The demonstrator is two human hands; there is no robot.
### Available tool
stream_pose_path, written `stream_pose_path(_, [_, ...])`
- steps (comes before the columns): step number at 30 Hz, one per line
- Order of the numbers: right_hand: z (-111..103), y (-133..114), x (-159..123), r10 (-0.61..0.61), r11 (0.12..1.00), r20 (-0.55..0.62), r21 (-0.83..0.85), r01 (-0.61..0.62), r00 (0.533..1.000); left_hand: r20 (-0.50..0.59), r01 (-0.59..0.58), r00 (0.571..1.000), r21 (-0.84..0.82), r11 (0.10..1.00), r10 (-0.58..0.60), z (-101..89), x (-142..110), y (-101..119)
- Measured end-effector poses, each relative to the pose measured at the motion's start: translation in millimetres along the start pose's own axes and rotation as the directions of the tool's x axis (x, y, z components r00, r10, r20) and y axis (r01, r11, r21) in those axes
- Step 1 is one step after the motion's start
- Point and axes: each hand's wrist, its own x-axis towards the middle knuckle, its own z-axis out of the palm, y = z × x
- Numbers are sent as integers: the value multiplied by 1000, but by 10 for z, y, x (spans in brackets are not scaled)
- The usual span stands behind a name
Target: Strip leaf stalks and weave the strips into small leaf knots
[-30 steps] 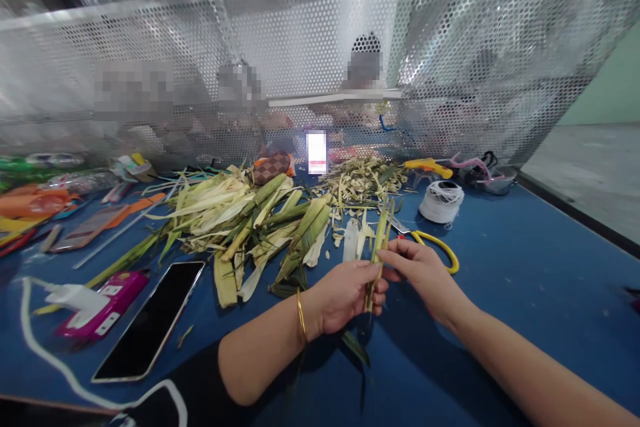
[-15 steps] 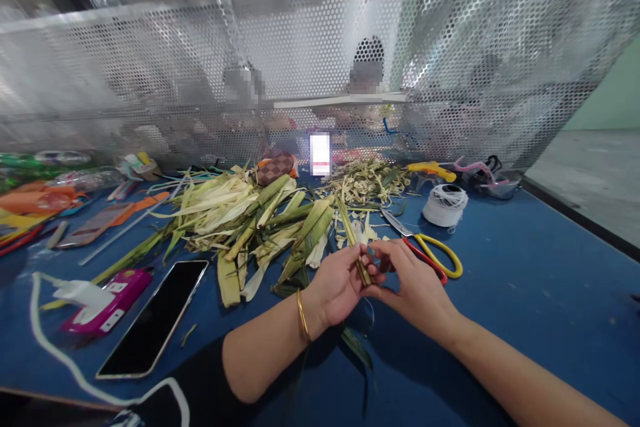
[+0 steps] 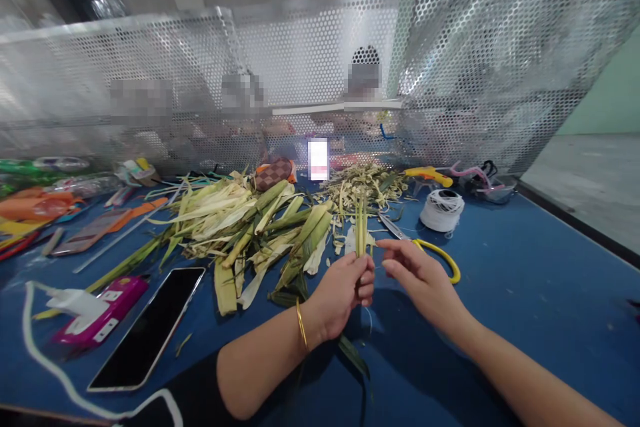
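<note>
While the left hand [image 3: 344, 292] grips the strips [image 3: 361, 228] in curled fingers above the worktop [image 3: 530, 293], the right hand [image 3: 420, 279] hovers just beside, loosely parted, apparently holding nothing; a snug, gentle pinch should keep the strips aligned, uncrushed.

A: Held strips [image 3: 361, 230] and husks [image 3: 215, 197]?
B: Plant fibre both; husks papery, matt, rough-edged.
A: Partition [image 3: 310, 40], 12 o'clock?
B: Perforated metal, distinctly shiny.
A: Phone [image 3: 150, 327], 8 o'clock?
B: Smooth, glossy, glass-like on top.
A: Scissors [image 3: 425, 244], 4 o'clock?
B: Metal blades [image 3: 393, 226], yellow plastic handle [image 3: 447, 256].
A: Table [image 3: 540, 280]?
B: Smooth, mostly matt; material unclear.
</note>
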Motion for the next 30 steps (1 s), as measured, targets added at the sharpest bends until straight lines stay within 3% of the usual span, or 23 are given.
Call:
stream_pose_path(4, [-9,2,64,250,932,69,252,-259,966,38,47,998,165,985,-54,21,-33,-25])
stream_pose_path(9, [-1,-47,58,349,828,126,424,-368,929,117,139,978,267,954,-176,48,-63,-69])
stream_pose_path(17, [-30,-17,31,353,742,240,517,-427,904,170,121,969,300,946,-178,11,-28,-10])
stream_pose_path(23, [-30,-20,23,371,716,302,509,-478,878,150,-3,984,544,839,-94,0,-62,100])
stream_pose_path(26, [-23,-50,27,387,674,313,547,-497,868,127,39,985,487,873,-115,8,-72,116])
stream_pose_path(30, [-21,-72,28,418,671,301,533,-515,857,4,64,998,273,960,-67,-11,-31,137])
